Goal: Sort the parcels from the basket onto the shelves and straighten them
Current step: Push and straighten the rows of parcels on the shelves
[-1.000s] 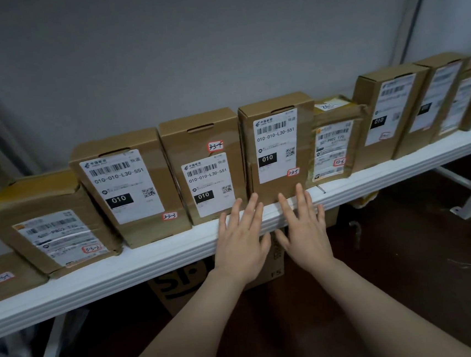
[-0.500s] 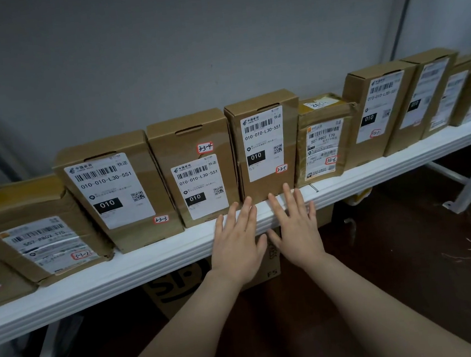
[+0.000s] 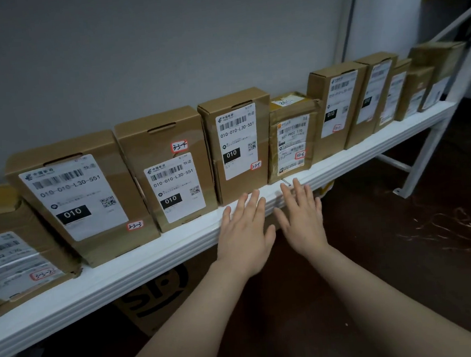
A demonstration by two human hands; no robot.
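Observation:
Several brown cardboard parcels with white labels stand in a row on a white shelf (image 3: 161, 260) against the grey wall. The parcel tagged 3-3-5 (image 3: 238, 143) stands upright, and a smaller taped parcel tagged 3-3-6 (image 3: 292, 138) is beside it on the right. My left hand (image 3: 245, 232) lies flat with straight fingers at the shelf's front edge, fingertips just below parcel 3-3-5. Beside it, my right hand (image 3: 301, 218) is also flat and holds nothing, with its fingertips below parcel 3-3-6. Parcels 3-3-3 (image 3: 78, 199) and 3-3-4 (image 3: 170, 170) lean at the left.
A printed cardboard box (image 3: 159, 295) sits on the dark floor under the shelf. More parcels (image 3: 378, 92) continue to the right end, where a white slanted shelf brace (image 3: 432, 147) comes down. A taped parcel tagged 3-3-2 (image 3: 11, 257) lies at the far left.
Both hands have slid right along the shelf edge, from in front of parcel 3-3-5 toward parcel 3-3-6, and the view has shifted right. The parcels have not visibly moved.

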